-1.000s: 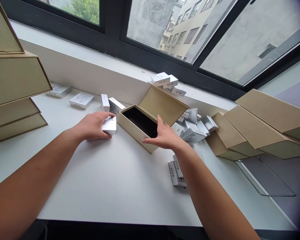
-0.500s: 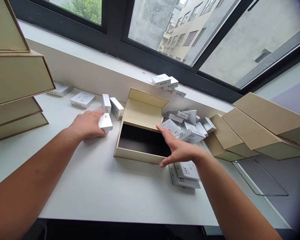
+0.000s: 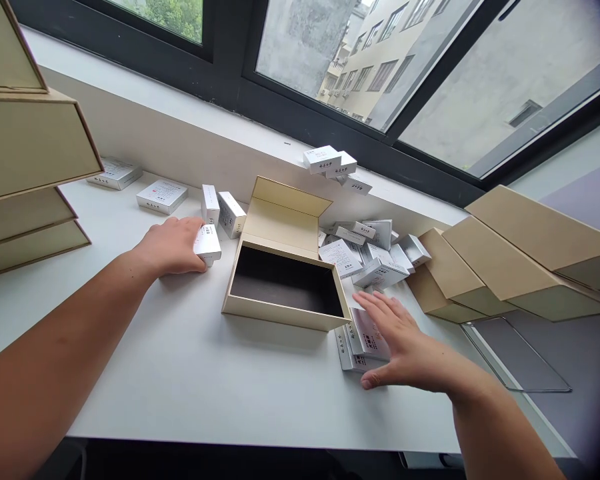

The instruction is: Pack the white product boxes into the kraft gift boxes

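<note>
On the white table stands a cream gift box (image 3: 280, 320), its hinged lid raised at the back and its dark inside bare. Left of it, my left hand (image 3: 173, 247) is closed around small white printed cartons (image 3: 207, 243), apparently stacked; the lower one is mostly hidden by my fingers. To the right of the gift box, my right hand (image 3: 400, 343) hovers with fingers spread over a pair of stacked white cartons (image 3: 363, 333), partly covering them. Whether it touches them I cannot tell. Two more cartons (image 3: 231, 215) stand on edge behind my left hand.
A heap of white cartons (image 3: 375, 257) lies behind my right hand. Several more sit on the window ledge (image 3: 323, 160). Large cream boxes are stacked at left (image 3: 35, 147) and right (image 3: 520, 260). A wire frame (image 3: 520, 353) lies at the right.
My right hand has left the gift box's right end and moved right and toward me, over the stacked cartons. My left hand keeps its hold.
</note>
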